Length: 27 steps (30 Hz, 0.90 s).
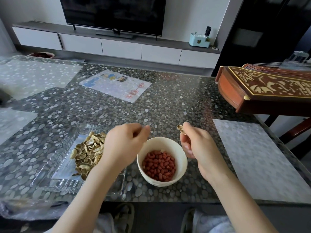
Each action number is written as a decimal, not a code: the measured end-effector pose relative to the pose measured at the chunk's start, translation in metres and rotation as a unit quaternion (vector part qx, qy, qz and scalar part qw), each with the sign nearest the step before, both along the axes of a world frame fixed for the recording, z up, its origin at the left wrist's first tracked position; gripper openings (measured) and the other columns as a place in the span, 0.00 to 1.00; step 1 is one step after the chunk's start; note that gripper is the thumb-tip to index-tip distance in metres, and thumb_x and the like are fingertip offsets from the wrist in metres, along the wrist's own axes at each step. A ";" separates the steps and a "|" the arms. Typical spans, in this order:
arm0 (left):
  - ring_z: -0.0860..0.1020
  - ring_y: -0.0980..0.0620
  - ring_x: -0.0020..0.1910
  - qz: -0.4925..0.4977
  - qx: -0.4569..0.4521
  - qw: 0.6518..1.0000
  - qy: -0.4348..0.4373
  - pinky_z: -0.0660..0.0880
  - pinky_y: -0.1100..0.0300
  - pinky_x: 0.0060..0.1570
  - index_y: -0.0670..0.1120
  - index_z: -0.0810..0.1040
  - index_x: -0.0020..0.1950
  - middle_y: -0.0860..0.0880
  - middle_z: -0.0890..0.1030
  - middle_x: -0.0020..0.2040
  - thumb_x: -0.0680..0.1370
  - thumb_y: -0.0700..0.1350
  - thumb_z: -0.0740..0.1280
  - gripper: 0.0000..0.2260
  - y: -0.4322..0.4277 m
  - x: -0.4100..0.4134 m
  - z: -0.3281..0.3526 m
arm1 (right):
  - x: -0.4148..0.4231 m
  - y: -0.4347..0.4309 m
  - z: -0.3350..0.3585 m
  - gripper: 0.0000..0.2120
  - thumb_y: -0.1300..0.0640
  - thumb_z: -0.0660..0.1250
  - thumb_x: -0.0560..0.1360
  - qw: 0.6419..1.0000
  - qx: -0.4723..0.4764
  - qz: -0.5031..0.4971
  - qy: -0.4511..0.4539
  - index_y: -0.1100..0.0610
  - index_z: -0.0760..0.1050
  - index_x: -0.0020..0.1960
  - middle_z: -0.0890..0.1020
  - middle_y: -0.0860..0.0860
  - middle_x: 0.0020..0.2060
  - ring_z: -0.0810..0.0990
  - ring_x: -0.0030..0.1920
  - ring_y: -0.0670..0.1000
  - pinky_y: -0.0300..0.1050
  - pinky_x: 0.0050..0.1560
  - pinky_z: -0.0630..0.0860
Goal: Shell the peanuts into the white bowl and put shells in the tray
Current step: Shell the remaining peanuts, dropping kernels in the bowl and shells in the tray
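A white bowl (182, 161) holding several red-skinned peanuts (159, 165) stands on the table near the front edge. Left of it lies a clear glass tray (57, 165) with a heap of empty peanut shells (89, 152). My left hand (124, 145) hovers over the tray's right side and the bowl's left rim, its fingers curled; whether it holds anything I cannot tell. My right hand (193, 143) is just right of the bowl and pinches a peanut shell half (181, 129) between thumb and forefinger.
The pebble-patterned table (168, 106) carries a printed sheet (116, 84) at mid-back and a pale mat (259, 158) at the right. A wooden zither (262, 88) overhangs the right edge. A plastic bag (25, 207) lies at the front left.
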<state>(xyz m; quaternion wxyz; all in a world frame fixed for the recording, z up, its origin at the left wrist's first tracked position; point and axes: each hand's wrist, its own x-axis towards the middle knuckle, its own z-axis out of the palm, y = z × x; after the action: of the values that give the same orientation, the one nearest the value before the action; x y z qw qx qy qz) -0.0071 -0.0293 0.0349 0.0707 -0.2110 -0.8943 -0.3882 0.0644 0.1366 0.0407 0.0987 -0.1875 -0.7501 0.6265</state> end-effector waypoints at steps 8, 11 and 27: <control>0.68 0.49 0.24 0.176 -0.020 0.982 -0.058 0.64 0.60 0.29 0.42 0.78 0.35 0.49 0.71 0.23 0.78 0.49 0.60 0.17 -0.056 -0.028 -0.001 | -0.017 -0.041 -0.010 0.14 0.47 0.65 0.77 0.973 0.179 0.114 0.089 0.54 0.78 0.37 0.75 0.42 0.24 0.73 0.28 0.41 0.38 0.35 0.71; 0.72 0.46 0.26 0.202 -0.067 0.975 -0.070 0.68 0.60 0.31 0.43 0.79 0.35 0.46 0.75 0.25 0.78 0.49 0.60 0.16 -0.076 -0.033 -0.007 | -0.027 -0.064 -0.018 0.10 0.48 0.68 0.76 0.960 0.220 0.147 0.088 0.53 0.80 0.42 0.80 0.45 0.31 0.77 0.33 0.43 0.40 0.37 0.73; 0.73 0.46 0.38 0.224 -0.075 0.970 -0.062 0.67 0.55 0.37 0.42 0.70 0.46 0.48 0.75 0.39 0.82 0.49 0.54 0.13 -0.095 -0.046 -0.027 | -0.052 -0.119 -0.036 0.12 0.69 0.57 0.76 0.809 0.553 0.190 0.070 0.60 0.76 0.54 0.77 0.54 0.51 0.71 0.53 0.54 0.45 0.56 0.69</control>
<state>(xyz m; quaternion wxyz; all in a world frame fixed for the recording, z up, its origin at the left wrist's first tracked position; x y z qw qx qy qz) -0.0527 -0.1245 0.0081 0.0846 0.0145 -0.9480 -0.3064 0.0125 0.0180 0.0048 0.1168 0.0888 -0.9814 0.1238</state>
